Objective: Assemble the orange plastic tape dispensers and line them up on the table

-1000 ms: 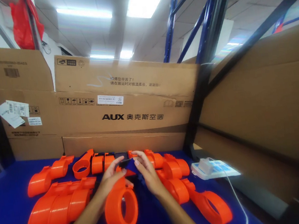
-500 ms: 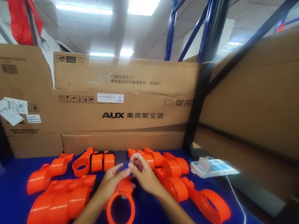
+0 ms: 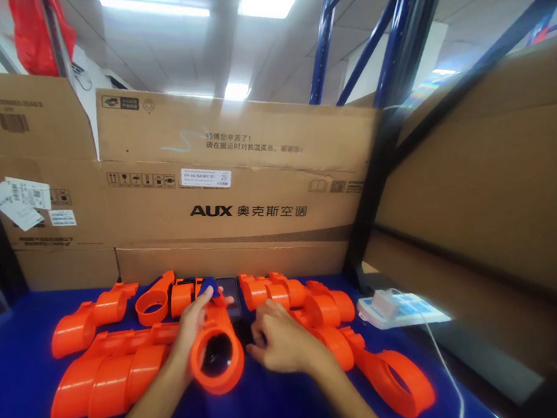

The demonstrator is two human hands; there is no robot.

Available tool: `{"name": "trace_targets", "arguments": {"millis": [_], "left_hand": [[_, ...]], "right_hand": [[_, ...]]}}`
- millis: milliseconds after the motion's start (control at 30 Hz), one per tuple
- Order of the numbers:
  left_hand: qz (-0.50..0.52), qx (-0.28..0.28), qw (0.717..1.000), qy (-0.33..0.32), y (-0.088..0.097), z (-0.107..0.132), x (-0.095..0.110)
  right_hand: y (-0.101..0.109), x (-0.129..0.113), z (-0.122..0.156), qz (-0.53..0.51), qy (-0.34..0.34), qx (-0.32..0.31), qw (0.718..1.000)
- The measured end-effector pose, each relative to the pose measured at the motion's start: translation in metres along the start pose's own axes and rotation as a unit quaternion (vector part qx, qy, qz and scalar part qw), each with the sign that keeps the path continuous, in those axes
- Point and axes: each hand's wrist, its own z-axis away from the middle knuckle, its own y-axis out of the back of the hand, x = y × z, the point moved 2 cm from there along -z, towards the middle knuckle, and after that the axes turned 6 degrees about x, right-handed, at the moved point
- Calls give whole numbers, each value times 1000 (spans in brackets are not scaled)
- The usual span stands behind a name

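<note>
My left hand (image 3: 191,326) grips an orange plastic part with a big ring end (image 3: 217,357), held tilted over the blue table (image 3: 12,393), its thumb near a small dark blue piece (image 3: 209,286) at the part's top. My right hand (image 3: 280,344) hovers just right of the ring, fingers curled loosely and holding nothing that I can see. A dark flat phone-like object (image 3: 230,295) lies behind both hands.
Several orange plastic housings lie left (image 3: 111,379) and right (image 3: 320,308) of my hands; one ring-ended part (image 3: 396,380) lies at the front right. A white charger block on a pad (image 3: 395,310) with a cable sits to the right. Cardboard boxes (image 3: 237,200) wall the back and right.
My hands, pinched together over the part's top, have separated. The left hand lifted and tilted the ring part toward me; the right hand dropped away to the right.
</note>
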Motion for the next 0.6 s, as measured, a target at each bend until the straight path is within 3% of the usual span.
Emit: {"name": "trace_targets", "arguments": {"millis": [400, 500, 600], "left_hand": [[3, -27, 998, -51, 1, -5, -6], [6, -32, 998, -51, 1, -5, -5], [18, -54, 998, -34, -3, -1, -4]], "right_hand": [[-8, -6, 3, 25, 26, -61, 997], [-4, -3, 2, -9, 25, -30, 999], [7, 6, -3, -49, 2, 45, 998]]}}
